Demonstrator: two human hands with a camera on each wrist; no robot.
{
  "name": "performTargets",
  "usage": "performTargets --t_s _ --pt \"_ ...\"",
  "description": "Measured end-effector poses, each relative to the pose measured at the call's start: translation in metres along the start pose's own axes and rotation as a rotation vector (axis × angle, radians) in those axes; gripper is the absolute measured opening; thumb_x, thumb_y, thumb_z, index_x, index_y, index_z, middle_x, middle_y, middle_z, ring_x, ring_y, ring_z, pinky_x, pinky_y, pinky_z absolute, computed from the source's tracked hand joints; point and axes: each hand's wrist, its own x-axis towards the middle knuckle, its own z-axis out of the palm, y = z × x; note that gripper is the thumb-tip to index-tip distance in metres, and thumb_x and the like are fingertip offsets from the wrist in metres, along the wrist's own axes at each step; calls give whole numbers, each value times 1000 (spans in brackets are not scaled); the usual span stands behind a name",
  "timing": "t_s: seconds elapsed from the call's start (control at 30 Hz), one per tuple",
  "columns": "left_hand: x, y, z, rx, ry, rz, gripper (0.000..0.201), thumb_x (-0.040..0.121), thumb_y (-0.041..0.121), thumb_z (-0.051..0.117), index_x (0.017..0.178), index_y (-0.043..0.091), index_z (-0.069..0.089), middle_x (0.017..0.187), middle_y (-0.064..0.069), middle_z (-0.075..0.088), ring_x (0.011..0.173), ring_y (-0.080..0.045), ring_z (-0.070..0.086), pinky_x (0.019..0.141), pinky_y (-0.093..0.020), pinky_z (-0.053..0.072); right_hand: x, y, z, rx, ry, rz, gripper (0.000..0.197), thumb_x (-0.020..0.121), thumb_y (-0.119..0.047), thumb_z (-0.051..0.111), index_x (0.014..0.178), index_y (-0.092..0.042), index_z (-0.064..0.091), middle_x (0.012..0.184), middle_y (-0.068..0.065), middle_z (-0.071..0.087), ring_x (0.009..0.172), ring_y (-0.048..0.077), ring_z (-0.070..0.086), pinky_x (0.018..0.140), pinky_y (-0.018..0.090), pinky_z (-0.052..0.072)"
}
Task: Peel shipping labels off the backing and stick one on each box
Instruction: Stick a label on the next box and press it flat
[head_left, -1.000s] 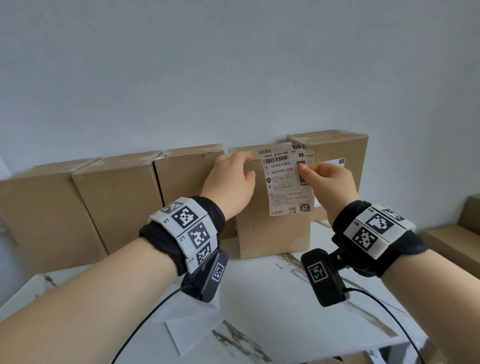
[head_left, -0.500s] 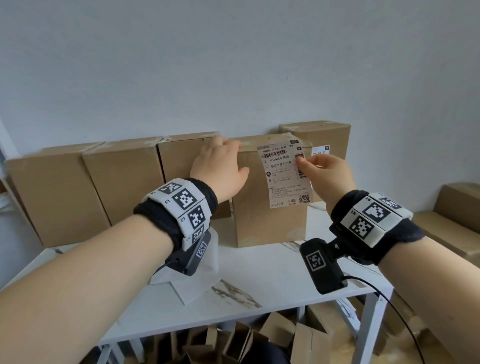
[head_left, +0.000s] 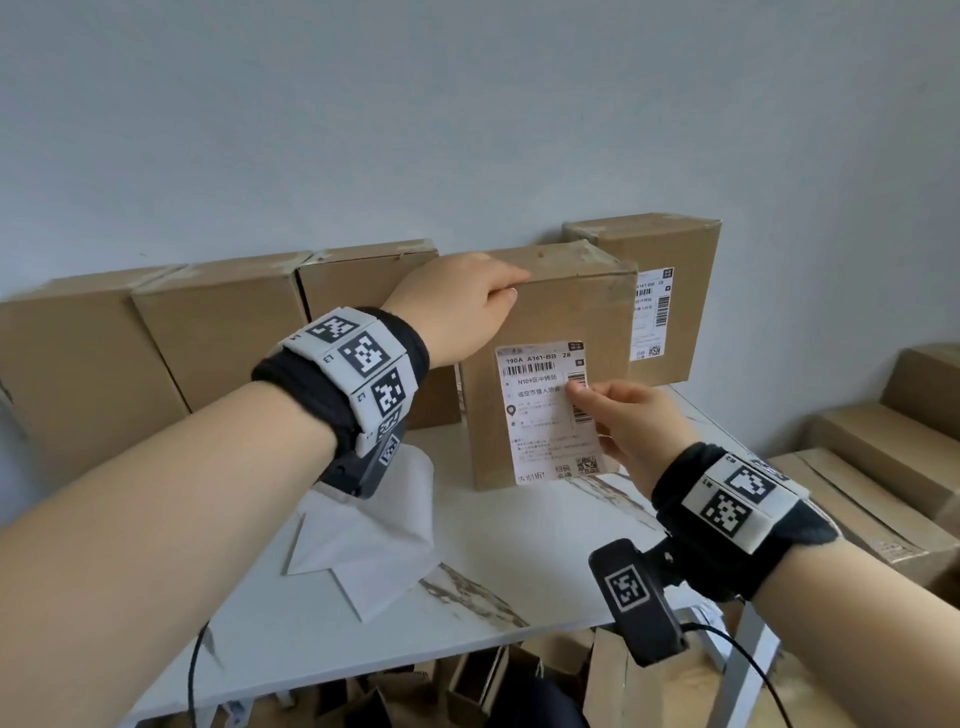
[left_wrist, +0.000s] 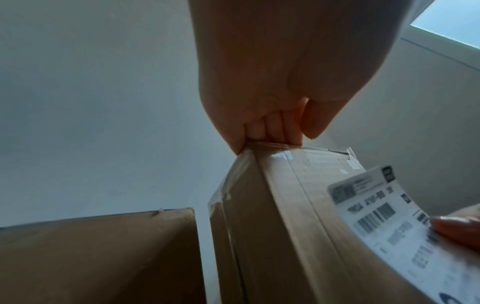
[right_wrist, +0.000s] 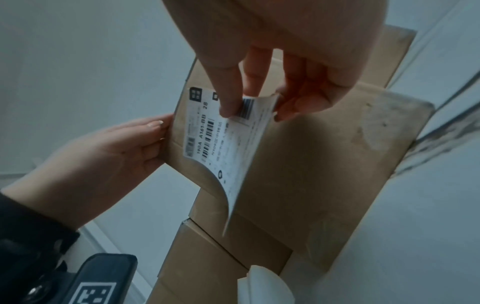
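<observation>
A brown cardboard box (head_left: 550, 306) stands upright on the white table (head_left: 493, 587), pulled forward of the row. My left hand (head_left: 488, 291) grips its top left corner, fingers curled over the top edge and thumb on the front. In the left wrist view the left hand's fingers (left_wrist: 272, 127) sit on the taped edge of the box (left_wrist: 272, 205). My right hand (head_left: 587, 400) pinches the right edge of a white shipping label (head_left: 540, 415). In the right wrist view the label (right_wrist: 221, 144) touches the box (right_wrist: 324, 164) along its top strip and bows away below.
A labelled box (head_left: 675, 249) stands behind at the right. Three plain boxes (head_left: 218, 322) line the wall at the left. White backing sheets (head_left: 363, 535) lie on the table near my left wrist. More boxes (head_left: 883, 467) are stacked off the table's right edge, and cardboard scraps lie underneath.
My right hand has carried the label down from the box's top edge to the middle of its front face. My left hand stays on the box's top left corner.
</observation>
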Motion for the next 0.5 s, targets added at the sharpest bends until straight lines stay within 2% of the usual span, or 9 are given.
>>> performTargets --t_s 0.07,0.13,0.23,0.33,0.5 --pt "-1 -6 -2 -1 -21 6 41 97 33 43 138 29 46 139 5 51 129 -14 44 104 -29 34 4 3 3 46 -7 20 20 84 -27 65 71 -12 59 85 10 67 81 26 57 93 49 48" --pt "-2 -9 -2 15 -41 14 52 89 39 56 139 32 43 138 6 51 128 -14 45 102 -28 35 7 5 4 64 9 20 21 83 -28 66 71 -12 60 88 13 68 80 26 57 92 52 48" --pt "-4 -9 3 86 -36 28 72 78 40 70 142 33 38 141 5 47 130 -16 42 103 -29 34 11 8 5 96 31 23 22 85 -27 65 70 -13 58 86 11 67 75 24 58 87 47 51" --pt "-5 -7 7 100 10 21 75 76 36 73 142 33 37 142 5 45 130 -16 42 102 -28 35 11 9 4 110 38 13 22 86 -27 63 69 -13 58 81 6 66 69 20 57 82 40 51" --pt "-5 -4 10 85 48 -3 71 77 36 72 140 33 40 142 8 46 129 -15 43 100 -27 35 12 7 3 78 55 -8 22 85 -29 64 71 -13 58 82 7 65 69 20 55 84 42 51"
